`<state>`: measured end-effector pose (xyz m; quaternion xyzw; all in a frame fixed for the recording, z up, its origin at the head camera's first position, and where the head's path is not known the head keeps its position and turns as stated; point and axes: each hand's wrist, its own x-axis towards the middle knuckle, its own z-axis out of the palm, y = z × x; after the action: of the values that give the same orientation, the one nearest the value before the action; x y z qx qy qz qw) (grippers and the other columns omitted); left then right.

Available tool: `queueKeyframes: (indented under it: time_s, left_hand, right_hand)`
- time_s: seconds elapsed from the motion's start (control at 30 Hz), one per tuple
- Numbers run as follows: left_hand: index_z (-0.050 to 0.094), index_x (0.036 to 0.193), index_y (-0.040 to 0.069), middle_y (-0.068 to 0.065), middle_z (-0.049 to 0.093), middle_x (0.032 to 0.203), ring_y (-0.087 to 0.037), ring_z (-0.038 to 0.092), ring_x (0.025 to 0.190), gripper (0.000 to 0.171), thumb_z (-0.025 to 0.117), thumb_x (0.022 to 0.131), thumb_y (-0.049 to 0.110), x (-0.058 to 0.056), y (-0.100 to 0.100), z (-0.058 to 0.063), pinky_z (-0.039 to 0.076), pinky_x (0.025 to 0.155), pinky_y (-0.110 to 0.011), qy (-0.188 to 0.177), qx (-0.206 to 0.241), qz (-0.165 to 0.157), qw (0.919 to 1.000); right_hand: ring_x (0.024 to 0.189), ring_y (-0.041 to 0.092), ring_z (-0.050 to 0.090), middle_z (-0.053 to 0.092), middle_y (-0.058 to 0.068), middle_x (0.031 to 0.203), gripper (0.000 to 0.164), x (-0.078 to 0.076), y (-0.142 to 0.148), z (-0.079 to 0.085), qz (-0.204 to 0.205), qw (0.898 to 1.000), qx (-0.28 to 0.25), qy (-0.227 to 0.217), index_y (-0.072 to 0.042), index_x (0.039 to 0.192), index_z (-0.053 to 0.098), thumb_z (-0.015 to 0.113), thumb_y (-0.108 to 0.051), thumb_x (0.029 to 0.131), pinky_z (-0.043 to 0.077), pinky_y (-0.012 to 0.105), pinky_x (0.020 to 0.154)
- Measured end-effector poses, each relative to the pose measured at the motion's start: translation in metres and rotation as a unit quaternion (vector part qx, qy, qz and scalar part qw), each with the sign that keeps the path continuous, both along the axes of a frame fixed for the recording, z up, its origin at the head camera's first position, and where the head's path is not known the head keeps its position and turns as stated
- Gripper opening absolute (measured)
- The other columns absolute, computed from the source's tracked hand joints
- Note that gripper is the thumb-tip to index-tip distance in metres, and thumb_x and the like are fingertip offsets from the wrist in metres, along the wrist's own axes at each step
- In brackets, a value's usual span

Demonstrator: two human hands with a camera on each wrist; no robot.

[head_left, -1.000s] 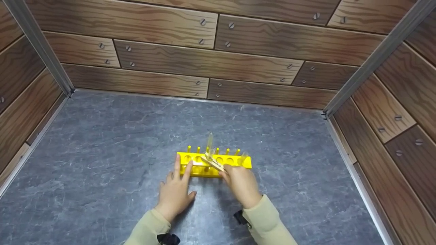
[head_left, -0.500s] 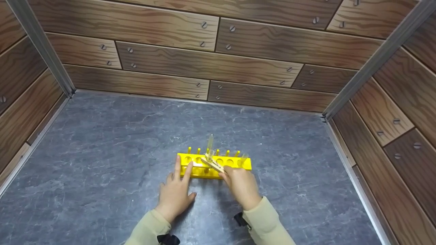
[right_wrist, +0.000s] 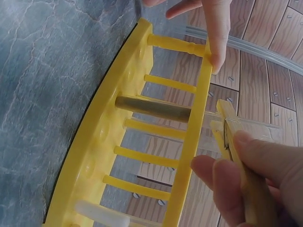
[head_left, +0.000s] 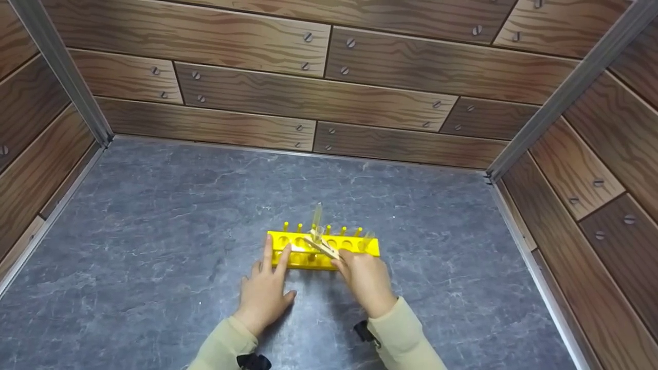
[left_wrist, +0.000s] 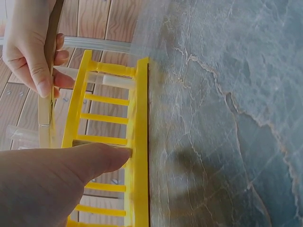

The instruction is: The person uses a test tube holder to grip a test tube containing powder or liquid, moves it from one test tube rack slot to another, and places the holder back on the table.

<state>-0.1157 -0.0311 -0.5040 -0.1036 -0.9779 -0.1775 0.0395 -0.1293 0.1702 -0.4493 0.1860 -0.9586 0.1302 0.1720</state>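
A yellow test tube rack (head_left: 323,263) stands on the grey surface. My left hand (head_left: 262,298) rests two straight fingers on its left end; its thumb shows in front of the rack in the left wrist view. In my right hand (head_left: 367,282) is a wooden test tube clamp (head_left: 324,247), gripped by thumb and fingers. The clamp's tips are at the upper part of a clear test tube (right_wrist: 215,120) standing in a middle hole, with dark contents (right_wrist: 151,108) low down. I cannot tell whether they squeeze the glass.
Another clear tube (head_left: 317,211) sits upside down over one of the rack's back pegs. A tube with white contents (right_wrist: 102,213) stands in the rack's right end. Wood-patterned walls (head_left: 257,92) with metal corner strips (head_left: 560,92) enclose the surface.
The head view has tilted slightly since the first frame. Both hands, the clamp and the rack stay almost where they were.
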Motion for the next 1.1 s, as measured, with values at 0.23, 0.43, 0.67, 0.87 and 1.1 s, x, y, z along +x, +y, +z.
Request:
queueKeyframes:
  time_s: [0.23,0.43,0.67,0.87,1.1]
  left_hand:
    - [0.021,0.15,0.018,-0.022,0.002,0.153,-0.048,0.049,0.11,0.098,0.076,0.073,0.044,-0.001,0.0,0.001,0.046,0.076,-0.065,-0.002,-0.002,0.004,1.0]
    - [0.021,0.15,0.018,-0.023,0.002,0.153,-0.047,0.049,0.108,0.098,0.076,0.073,0.044,0.0,0.0,-0.001,0.047,0.075,-0.064,0.002,-0.003,0.0,1.0]
    - [0.022,0.149,0.017,-0.023,0.003,0.153,-0.045,0.05,0.108,0.098,0.076,0.072,0.043,-0.001,0.001,-0.002,0.048,0.073,-0.063,0.007,-0.006,0.001,1.0]
    - [0.022,0.149,0.017,-0.023,0.003,0.153,-0.047,0.049,0.109,0.098,0.076,0.073,0.043,0.0,0.001,0.0,0.046,0.075,-0.065,0.004,-0.004,0.0,1.0]
    - [0.02,0.15,0.017,-0.023,0.0,0.153,-0.048,0.049,0.11,0.098,0.076,0.074,0.042,0.001,0.0,0.002,0.043,0.077,-0.068,-0.01,-0.002,-0.002,0.9999]
  right_hand:
    - [0.046,0.013,0.049,0.058,-0.002,0.058,0.016,0.0,0.0,0.003,0.0,1.0,-0.005,-0.007,-0.01,0.078,0.066,0.069,-0.025,0.084,0.041,0.028,0.04]
    - [0.047,0.014,0.051,0.061,0.0,0.061,0.015,0.002,0.001,0.006,-0.002,1.0,-0.005,-0.006,-0.009,0.082,0.068,0.069,-0.024,0.083,0.043,0.029,0.041]
    - [0.046,0.013,0.051,0.061,0.0,0.061,0.017,0.003,0.001,0.008,0.0,1.0,-0.004,-0.004,-0.009,0.082,0.069,0.068,-0.026,0.084,0.042,0.027,0.04]
    - [0.046,0.011,0.047,0.059,-0.002,0.06,0.018,0.004,0.0,0.011,-0.001,1.0,-0.008,-0.012,-0.01,0.082,0.068,0.067,-0.027,0.085,0.041,0.026,0.042]
    - [0.047,0.012,0.05,0.059,-0.002,0.06,0.016,0.003,0.0,0.012,-0.001,1.0,-0.01,-0.006,-0.01,0.083,0.068,0.067,-0.026,0.084,0.042,0.027,0.041]
